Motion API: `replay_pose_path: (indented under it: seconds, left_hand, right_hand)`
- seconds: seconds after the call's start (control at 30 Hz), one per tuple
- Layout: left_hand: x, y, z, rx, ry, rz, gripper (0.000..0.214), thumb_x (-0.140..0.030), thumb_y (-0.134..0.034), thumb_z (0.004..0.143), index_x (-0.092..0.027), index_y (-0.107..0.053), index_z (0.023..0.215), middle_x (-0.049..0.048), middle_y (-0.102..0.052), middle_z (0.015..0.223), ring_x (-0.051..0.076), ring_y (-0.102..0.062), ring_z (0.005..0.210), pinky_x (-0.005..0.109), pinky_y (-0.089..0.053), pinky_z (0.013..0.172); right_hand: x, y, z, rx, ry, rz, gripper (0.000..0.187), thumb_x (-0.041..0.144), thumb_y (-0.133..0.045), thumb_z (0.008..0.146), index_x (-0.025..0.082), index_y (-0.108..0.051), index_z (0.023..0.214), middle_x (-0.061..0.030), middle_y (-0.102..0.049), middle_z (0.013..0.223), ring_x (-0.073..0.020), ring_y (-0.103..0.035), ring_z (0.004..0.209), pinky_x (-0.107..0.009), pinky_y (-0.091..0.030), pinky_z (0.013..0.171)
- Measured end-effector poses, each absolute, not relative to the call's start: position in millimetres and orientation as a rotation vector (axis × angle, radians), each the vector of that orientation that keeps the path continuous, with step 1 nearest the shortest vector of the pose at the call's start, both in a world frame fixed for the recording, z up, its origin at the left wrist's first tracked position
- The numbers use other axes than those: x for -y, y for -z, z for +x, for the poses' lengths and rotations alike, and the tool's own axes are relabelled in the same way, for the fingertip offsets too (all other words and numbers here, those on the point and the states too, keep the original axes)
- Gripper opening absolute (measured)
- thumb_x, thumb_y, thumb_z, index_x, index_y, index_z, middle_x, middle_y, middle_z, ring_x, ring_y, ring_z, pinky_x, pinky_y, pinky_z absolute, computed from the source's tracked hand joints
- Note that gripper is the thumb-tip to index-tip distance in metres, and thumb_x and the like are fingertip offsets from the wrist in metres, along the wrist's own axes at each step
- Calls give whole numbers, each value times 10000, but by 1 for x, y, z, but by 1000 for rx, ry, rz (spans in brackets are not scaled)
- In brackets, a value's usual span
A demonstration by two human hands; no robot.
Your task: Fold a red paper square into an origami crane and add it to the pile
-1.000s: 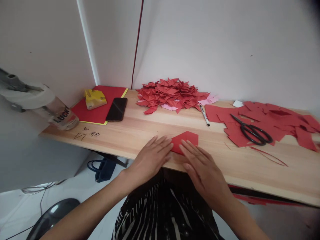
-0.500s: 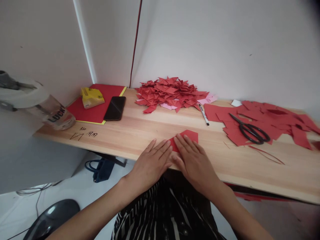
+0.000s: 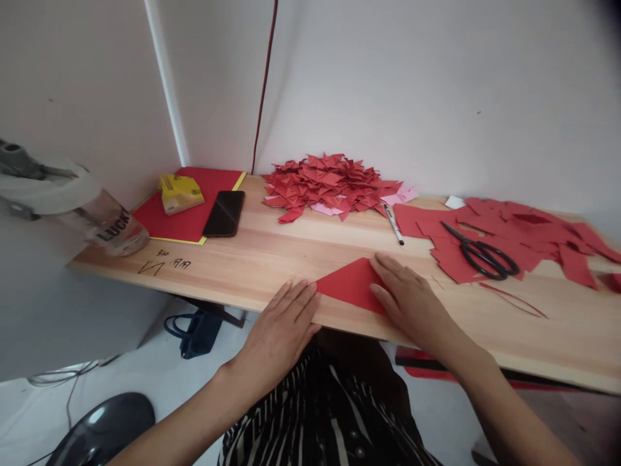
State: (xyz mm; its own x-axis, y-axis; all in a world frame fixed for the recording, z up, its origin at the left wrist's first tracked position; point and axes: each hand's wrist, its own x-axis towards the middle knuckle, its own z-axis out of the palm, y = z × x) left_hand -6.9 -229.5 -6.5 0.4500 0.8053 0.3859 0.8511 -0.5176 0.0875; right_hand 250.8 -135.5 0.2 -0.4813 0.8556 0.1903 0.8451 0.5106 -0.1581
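The left hand (image 3: 284,320) lies flat and open on the surface (image 3: 272,259), palm down, its fingertips just touching the left point of the red paper triangle (image 3: 350,285). Half a second ago both hands were pressed close together over the paper, covering most of it; now they are apart, the right hand having slid outward along the sheet. That reads as a crease being run flat from the middle toward the edge, so the fold looks freshly set rather than still being formed.

Between the hands, the paper shows more of itself than before: a flat, plain red triangle with a sharp left corner and a clean upper edge, lying at the near edge of the surface, with no lifted flap that I can see. Its right part is hidden.

The right hand (image 3: 412,301) rests open on that right part, fingers spread and pressing down, gripping nothing.

Beyond the left hand, well apart, sit a black phone (image 3: 224,213) and a yellow pack (image 3: 180,192) on a red sheet. Beyond the gap between the hands is a heap of folded red pieces (image 3: 332,182). Beyond the right hand lie a pen (image 3: 394,224), and further right, black scissors (image 3: 481,252) on loose red paper cuttings (image 3: 533,230).
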Motion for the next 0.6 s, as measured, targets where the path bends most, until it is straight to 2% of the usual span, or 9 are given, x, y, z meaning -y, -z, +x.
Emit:
replay_pose_path:
  seconds: [0.07, 0.13, 0.17, 0.27, 0.37, 0.43, 0.53, 0.6]
  left_hand:
    - [233, 3, -9, 1438, 704, -2578, 318, -238, -481, 960, -117, -579, 1237, 122, -622, 1304, 238, -543, 1265, 480, -424, 1112]
    - [235, -3, -10, 1391, 843, -2604, 272, -168, -505, 938, -135, -596, 1192, 93, -672, 1202, 215, -586, 1181, 456, -452, 1085]
    - [235, -6, -10, 1380, 904, -2614, 264, -142, -510, 929, -140, -597, 1178, 84, -685, 1153, 206, -597, 1138, 439, -470, 1060]
    - [228, -14, -4, 1467, 976, -2620, 236, -136, -498, 932, -142, -591, 1149, 81, -676, 1055, 197, -598, 1015, 397, -517, 950]
    - [215, -20, 9, 1638, 774, -2667, 255, -226, -498, 951, -155, -560, 1187, 88, -634, 1073, 219, -559, 1013, 409, -508, 903]
    - [206, -22, 18, 1721, 579, -2706, 263, -317, -560, 923, -148, -570, 1124, 91, -609, 1062, 238, -535, 1011, 422, -496, 893]
    - [193, -29, 29, 1809, 323, -2705, 257, -351, -644, 862, -142, -578, 997, 90, -577, 1028, 245, -507, 961, 415, -483, 854]
    - [187, -35, 32, 1843, 226, -2734, 255, -335, -659, 854, -140, -565, 987, 88, -566, 1029, 236, -503, 954, 394, -477, 843]
  right_hand:
    - [134, -5, 273, 2446, -76, -1400, 519, 376, -333, 980, 97, -518, 1376, -153, -472, 1476, -261, -433, 1370, -437, -394, 1096]
    - [126, -11, 300, 2296, 6, -1490, 484, 405, -378, 959, 126, -590, 1294, -150, -575, 1380, -269, -509, 1301, -422, -430, 1056]
    - [119, -14, 314, 2200, 61, -1585, 462, 418, -409, 942, 136, -627, 1235, -149, -623, 1314, -275, -560, 1236, -414, -455, 1018]
    - [93, -21, 354, 2093, 182, -1953, 413, 367, -456, 916, 138, -637, 1208, -174, -644, 1237, -304, -597, 1126, -419, -477, 911]
    - [66, -25, 380, 2073, 234, -2228, 386, 335, -436, 940, 120, -634, 1191, -205, -671, 1076, -303, -608, 1013, -371, -457, 766]
    - [52, -24, 390, 2120, 191, -2333, 371, 341, -443, 947, 143, -620, 1206, -194, -674, 1074, -291, -616, 933, -344, -426, 690]
    - [37, -22, 397, 2183, 117, -2454, 347, 327, -504, 921, 133, -612, 1188, -194, -682, 1047, -272, -615, 847, -319, -394, 647]
    - [29, -21, 401, 2220, 131, -2473, 318, 279, -519, 904, 112, -617, 1157, -210, -686, 1024, -265, -616, 819, -316, -390, 645]
